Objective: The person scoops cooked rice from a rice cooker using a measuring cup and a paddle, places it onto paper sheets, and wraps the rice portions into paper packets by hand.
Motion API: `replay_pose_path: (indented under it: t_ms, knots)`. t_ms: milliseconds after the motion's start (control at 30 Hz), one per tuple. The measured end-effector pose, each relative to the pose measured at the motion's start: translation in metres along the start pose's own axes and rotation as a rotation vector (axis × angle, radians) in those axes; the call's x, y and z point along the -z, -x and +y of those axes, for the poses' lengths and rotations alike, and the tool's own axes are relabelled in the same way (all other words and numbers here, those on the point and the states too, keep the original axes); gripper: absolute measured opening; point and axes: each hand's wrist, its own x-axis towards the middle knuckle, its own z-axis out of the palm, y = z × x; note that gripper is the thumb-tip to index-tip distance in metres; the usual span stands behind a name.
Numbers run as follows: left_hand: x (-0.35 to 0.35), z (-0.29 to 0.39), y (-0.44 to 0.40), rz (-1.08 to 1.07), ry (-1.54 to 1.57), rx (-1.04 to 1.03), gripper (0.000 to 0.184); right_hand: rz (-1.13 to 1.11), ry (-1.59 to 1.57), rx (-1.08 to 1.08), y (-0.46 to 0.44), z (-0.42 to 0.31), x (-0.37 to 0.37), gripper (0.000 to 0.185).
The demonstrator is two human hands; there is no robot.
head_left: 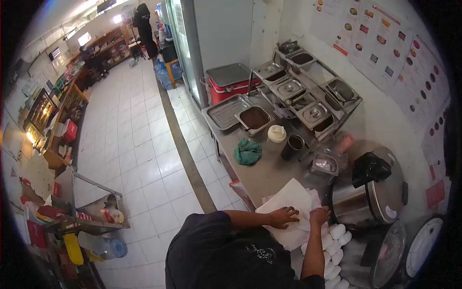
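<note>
A: Where are the two hands?

B: Both are at the white paper (pixel 288 196), which lies on the near end of the metal table (pixel 263 177). The left hand (pixel 284 217) rests flat on top of it, fingers spread, its grip released.

A: And the right one?

B: The right hand (pixel 319 216) is at the paper's right edge with its fingers curled. It may be pinching that edge, but it's too small in the view for me to tell.

A: What sits around them?

B: White rounded bundles (pixel 332 246) are clustered just beside the paper (I can't make out what they are), near the right forearm. A big silver pot (pixel 350 206) stands to the right of the paper.

A: And farther up the table?

B: A crumpled green cloth (pixel 248 152), then a cup with a white lid (pixel 276 135) and a dark cup (pixel 292 147) next to it. Beyond those, a pan of brown food (pixel 254 118) sits beside a metal tray (pixel 226 115).
</note>
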Motion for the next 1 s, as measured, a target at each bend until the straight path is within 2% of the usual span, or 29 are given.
replay_pose_path:
  t_ms: [67, 133, 200, 300, 400, 433, 533, 600, 667, 700, 733, 767, 800, 833, 867, 900, 933, 1000]
  knots:
    - [0.004, 0.0, 0.0, -0.006, 0.018, -0.008, 0.063, 0.006, -0.101, 0.079, -0.003, 0.003, -0.011, 0.036]
    - [0.005, 0.0, 0.0, -0.001, 0.026, -0.01, 0.064, -0.056, -0.164, 0.029, -0.007, 0.002, -0.016, 0.035]
    - [0.0, -0.001, 0.0, 0.007, 0.022, -0.005, 0.065, -0.187, -0.191, -0.157, -0.002, -0.018, 0.016, 0.037]
    - [-0.004, -0.002, 0.0, -0.002, 0.017, 0.012, 0.066, -0.106, -0.343, -0.117, 0.003, -0.019, 0.011, 0.047]
    - [-0.008, 0.0, -0.001, 0.061, 0.02, 0.035, 0.063, 0.12, -0.666, -0.028, -0.007, -0.012, -0.026, 0.052]
    - [-0.009, 0.0, 0.0, 0.059, 0.015, 0.041, 0.063, -0.205, -0.674, -0.019, -0.015, -0.003, -0.022, 0.052]
    - [-0.007, -0.001, -0.002, 0.063, 0.015, 0.047, 0.062, -0.361, -0.589, -0.083, -0.028, 0.005, -0.027, 0.043]
    - [-0.013, -0.005, -0.002, 0.066, 0.041, 0.039, 0.061, -0.005, -0.448, 0.048, 0.003, -0.009, 0.017, 0.037]
    - [-0.01, -0.008, -0.007, -0.116, 0.05, 0.076, 0.06, 0.254, -0.335, 0.195, 0.021, -0.011, 0.031, 0.03]
    - [-0.021, -0.013, -0.007, -0.027, 0.038, 0.057, 0.055, 0.336, -0.295, 0.276, 0.027, -0.006, 0.023, 0.026]
    - [-0.015, -0.011, -0.002, 0.055, 0.116, 0.038, 0.056, 0.296, -0.376, 0.353, 0.035, -0.004, 0.025, 0.019]
    - [-0.012, -0.007, -0.012, 0.059, 0.097, 0.097, 0.047, 0.338, -0.347, 0.439, 0.033, 0.007, -0.012, 0.014]
    - [-0.037, -0.033, -0.018, -0.016, 0.209, 0.007, 0.044, 0.358, -0.35, 0.482, 0.055, -0.003, 0.013, 0.013]
    - [-0.035, -0.033, -0.017, 0.071, 0.319, 0.034, 0.042, 0.348, -0.182, 0.545, 0.067, 0.001, 0.018, 0.014]
    - [-0.023, -0.023, -0.02, -0.083, 0.161, 0.145, 0.042, 0.394, -0.192, 0.566, 0.079, 0.003, 0.011, 0.015]
    - [-0.046, -0.038, -0.018, -0.021, 0.042, 0.032, 0.042, 0.506, -0.223, 0.642, 0.086, 0.01, -0.009, 0.015]
    - [-0.003, -0.014, -0.016, -0.026, 0.115, 0.045, 0.041, 0.447, -0.227, 0.604, 0.096, 0.008, 0.006, 0.014]
    - [-0.001, -0.011, -0.025, -0.137, 0.056, 0.067, 0.041, 0.205, -0.236, 0.534, 0.104, 0.017, -0.011, 0.018]
